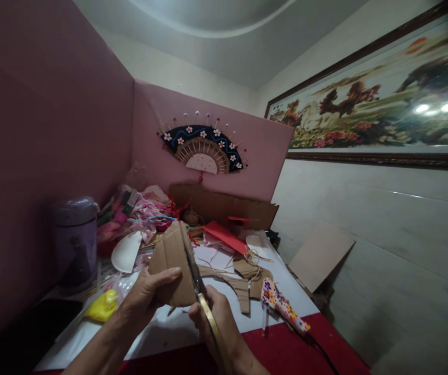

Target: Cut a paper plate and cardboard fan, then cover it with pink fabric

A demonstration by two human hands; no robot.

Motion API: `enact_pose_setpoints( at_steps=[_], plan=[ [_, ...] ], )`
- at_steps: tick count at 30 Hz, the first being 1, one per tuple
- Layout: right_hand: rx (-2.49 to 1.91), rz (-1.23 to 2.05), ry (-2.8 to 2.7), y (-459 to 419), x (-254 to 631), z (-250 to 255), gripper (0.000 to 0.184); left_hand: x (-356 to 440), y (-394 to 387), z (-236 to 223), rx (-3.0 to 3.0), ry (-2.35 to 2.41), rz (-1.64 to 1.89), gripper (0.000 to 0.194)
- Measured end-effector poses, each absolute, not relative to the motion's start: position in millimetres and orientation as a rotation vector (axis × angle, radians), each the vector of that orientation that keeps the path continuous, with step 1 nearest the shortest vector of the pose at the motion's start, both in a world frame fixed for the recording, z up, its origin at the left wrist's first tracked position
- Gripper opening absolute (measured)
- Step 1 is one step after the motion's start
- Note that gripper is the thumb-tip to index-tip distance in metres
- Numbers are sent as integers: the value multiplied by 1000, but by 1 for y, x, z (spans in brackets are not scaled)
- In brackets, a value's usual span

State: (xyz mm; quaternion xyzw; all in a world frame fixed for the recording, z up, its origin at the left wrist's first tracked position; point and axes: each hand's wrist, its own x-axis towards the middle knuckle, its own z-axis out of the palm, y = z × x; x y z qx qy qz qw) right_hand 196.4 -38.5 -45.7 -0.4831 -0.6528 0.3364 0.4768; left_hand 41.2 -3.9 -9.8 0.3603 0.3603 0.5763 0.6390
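Observation:
My left hand (pixel 157 286) grips a piece of brown cardboard (pixel 171 265), its thumb lying across the face. The cardboard is held up over the table, tilted, with a narrow strip along its right edge. In my right hand (pixel 218 315) is a pair of scissors with a gold-coloured handle (pixel 213 323). Their blades lie along the right edge of the cardboard, and the fingers of my right hand are closed round the handle. Cut cardboard pieces (pixel 239 291) lie on the white sheet just right of my hands.
A flower-patterned glue gun (pixel 284 307) with a cord rests on the right. Left are a purple bottle (pixel 75 245), a yellow bag (pixel 102 306) and a white half-round piece (pixel 127 251). Behind lie red paper (pixel 226 236) and pink scraps. A decorated fan (pixel 204 148) hangs on the pink panel.

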Motion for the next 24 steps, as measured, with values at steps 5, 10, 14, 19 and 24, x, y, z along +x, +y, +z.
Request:
enact_pose_setpoints(
  at_steps=[5,10,14,19,24],
  plan=[
    [-1176,746,-1612,-39,193,-47,71,40,-4,-9,829,820,1283,35],
    [-1148,789,-1602,-37,189,-49,66,39,0,-12,820,839,1312,39],
    [-1135,822,-1564,-34,186,-53,56,38,3,-15,824,848,1303,41],
    [-1126,920,-1525,-33,188,-53,51,38,3,-15,831,836,1322,43],
    [-899,1116,-1592,-43,201,-47,65,39,-1,-12,787,814,1298,39]
  ],
)
